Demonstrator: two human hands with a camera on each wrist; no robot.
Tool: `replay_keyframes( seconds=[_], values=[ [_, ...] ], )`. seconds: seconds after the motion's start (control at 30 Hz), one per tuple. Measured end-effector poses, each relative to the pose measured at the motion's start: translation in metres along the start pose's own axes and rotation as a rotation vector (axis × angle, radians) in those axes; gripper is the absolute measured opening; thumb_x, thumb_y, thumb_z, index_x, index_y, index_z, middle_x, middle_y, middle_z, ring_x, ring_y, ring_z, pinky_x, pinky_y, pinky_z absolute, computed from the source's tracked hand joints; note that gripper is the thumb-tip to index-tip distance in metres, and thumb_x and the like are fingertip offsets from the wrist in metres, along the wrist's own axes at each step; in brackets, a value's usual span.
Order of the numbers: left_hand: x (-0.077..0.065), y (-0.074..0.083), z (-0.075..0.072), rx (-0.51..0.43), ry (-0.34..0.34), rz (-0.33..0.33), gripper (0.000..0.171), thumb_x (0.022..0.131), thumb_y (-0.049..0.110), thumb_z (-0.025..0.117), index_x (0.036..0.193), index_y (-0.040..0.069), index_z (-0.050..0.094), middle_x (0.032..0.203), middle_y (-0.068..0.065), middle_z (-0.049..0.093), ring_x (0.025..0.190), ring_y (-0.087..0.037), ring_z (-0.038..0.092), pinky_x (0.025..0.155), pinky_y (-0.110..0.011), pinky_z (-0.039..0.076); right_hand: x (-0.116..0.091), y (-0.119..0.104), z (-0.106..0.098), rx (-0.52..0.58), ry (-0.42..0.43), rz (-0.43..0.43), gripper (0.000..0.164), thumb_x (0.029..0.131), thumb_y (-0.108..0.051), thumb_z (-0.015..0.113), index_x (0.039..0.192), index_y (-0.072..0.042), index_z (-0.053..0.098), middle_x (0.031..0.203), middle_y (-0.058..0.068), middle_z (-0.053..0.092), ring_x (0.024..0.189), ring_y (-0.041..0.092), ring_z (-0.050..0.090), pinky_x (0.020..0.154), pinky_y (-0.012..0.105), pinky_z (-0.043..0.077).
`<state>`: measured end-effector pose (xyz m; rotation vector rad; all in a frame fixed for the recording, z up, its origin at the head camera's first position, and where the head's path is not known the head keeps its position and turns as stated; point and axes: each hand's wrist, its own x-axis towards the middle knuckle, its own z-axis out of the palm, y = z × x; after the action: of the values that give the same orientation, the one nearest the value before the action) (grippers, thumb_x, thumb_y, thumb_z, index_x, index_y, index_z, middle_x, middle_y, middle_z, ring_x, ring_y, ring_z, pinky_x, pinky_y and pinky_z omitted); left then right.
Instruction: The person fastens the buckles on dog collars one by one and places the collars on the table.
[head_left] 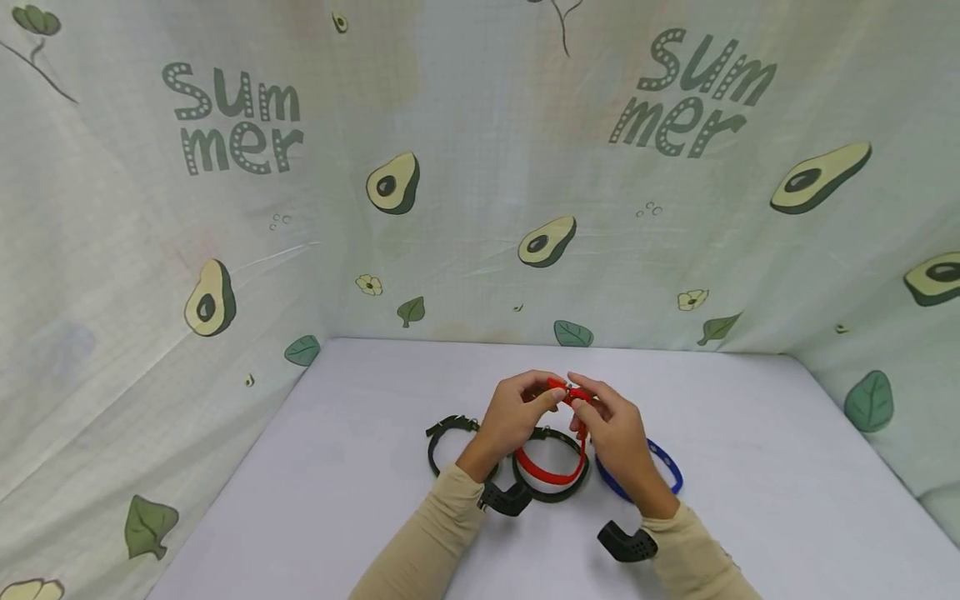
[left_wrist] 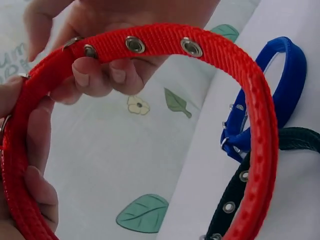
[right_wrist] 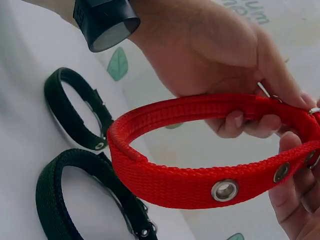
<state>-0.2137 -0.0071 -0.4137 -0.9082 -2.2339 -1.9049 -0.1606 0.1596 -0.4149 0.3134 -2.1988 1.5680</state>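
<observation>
A red dog collar (head_left: pixel 547 477), closed into a loop, hangs between both hands over the table. My left hand (head_left: pixel 517 412) pinches it near the metal buckle, thumb and fingers on the strap. From the other side my right hand (head_left: pixel 618 429) grips the strap beside the buckle. Round metal eyelets line the webbing of the red dog collar (right_wrist: pixel 185 187) in the right wrist view. In the left wrist view, fingertips of the right hand (left_wrist: pixel 105 77) curl over the strap edge by an eyelet. The fingers partly hide the buckle.
On the white table (head_left: pixel 360 500) lie a dark collar (head_left: pixel 433 450) at left, a dark green collar (head_left: pixel 551 497) below the hands, and a blue collar (head_left: pixel 675 473) at right. A cloth printed with avocados (head_left: pixel 393 183) rises behind and beside the table.
</observation>
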Motion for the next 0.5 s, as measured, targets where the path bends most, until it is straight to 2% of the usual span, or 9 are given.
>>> replay_keyframes(
  seconds=[0.07, 0.13, 0.27, 0.33, 0.43, 0.5],
  values=[
    [0.0, 0.004, 0.0, 0.043, -0.01, 0.035, 0.021, 0.098, 0.021, 0.067, 0.114, 0.009, 0.071, 0.096, -0.005, 0.07, 0.083, -0.012, 0.064, 0.072, -0.03, 0.055, 0.001, -0.002, -0.002, 0.037, -0.026, 0.027, 0.03, 0.1, -0.012, 0.064, 0.129, -0.007, 0.065, 0.087, 0.008, 0.063, 0.066, 0.021, 0.06, 0.056, 0.026, 0.05],
    [0.001, 0.006, 0.001, 0.049, -0.016, 0.047, 0.022, 0.099, 0.019, 0.066, 0.116, 0.006, 0.069, 0.097, -0.004, 0.07, 0.084, -0.012, 0.064, 0.074, -0.027, 0.054, 0.001, -0.003, -0.003, 0.084, -0.023, 0.035, 0.029, 0.098, -0.016, 0.068, 0.125, -0.006, 0.066, 0.091, 0.009, 0.063, 0.067, 0.022, 0.061, 0.06, 0.027, 0.053],
    [0.003, 0.012, 0.002, 0.016, -0.009, 0.014, 0.024, 0.1, 0.012, 0.062, 0.121, 0.0, 0.065, 0.099, -0.009, 0.071, 0.089, -0.019, 0.067, 0.077, -0.025, 0.052, 0.003, -0.003, -0.005, 0.13, 0.019, 0.078, 0.028, 0.097, -0.02, 0.069, 0.12, -0.005, 0.065, 0.08, 0.01, 0.064, 0.065, 0.02, 0.06, 0.06, 0.027, 0.054],
    [0.001, 0.02, 0.002, -0.021, -0.006, -0.006, 0.025, 0.101, 0.009, 0.061, 0.123, -0.003, 0.062, 0.1, -0.013, 0.072, 0.091, -0.025, 0.068, 0.079, -0.026, 0.052, 0.002, -0.003, -0.006, 0.146, 0.03, 0.104, 0.028, 0.097, -0.02, 0.069, 0.12, -0.004, 0.064, 0.077, 0.01, 0.064, 0.065, 0.02, 0.06, 0.061, 0.027, 0.054],
    [-0.003, 0.032, 0.0, -0.058, -0.003, -0.022, 0.025, 0.102, 0.007, 0.059, 0.123, -0.005, 0.06, 0.102, -0.017, 0.072, 0.094, -0.035, 0.066, 0.082, -0.029, 0.053, 0.002, -0.002, -0.006, 0.151, 0.038, 0.128, 0.028, 0.097, -0.02, 0.069, 0.12, -0.003, 0.064, 0.078, 0.011, 0.064, 0.065, 0.02, 0.06, 0.062, 0.027, 0.055],
    [-0.006, 0.038, 0.0, -0.084, 0.009, -0.022, 0.025, 0.102, 0.007, 0.057, 0.123, -0.006, 0.058, 0.102, -0.017, 0.072, 0.094, -0.036, 0.066, 0.083, -0.03, 0.053, 0.002, -0.002, -0.005, 0.158, 0.038, 0.136, 0.028, 0.097, -0.019, 0.069, 0.119, -0.002, 0.064, 0.08, 0.011, 0.064, 0.065, 0.021, 0.06, 0.062, 0.027, 0.055]
  ],
)
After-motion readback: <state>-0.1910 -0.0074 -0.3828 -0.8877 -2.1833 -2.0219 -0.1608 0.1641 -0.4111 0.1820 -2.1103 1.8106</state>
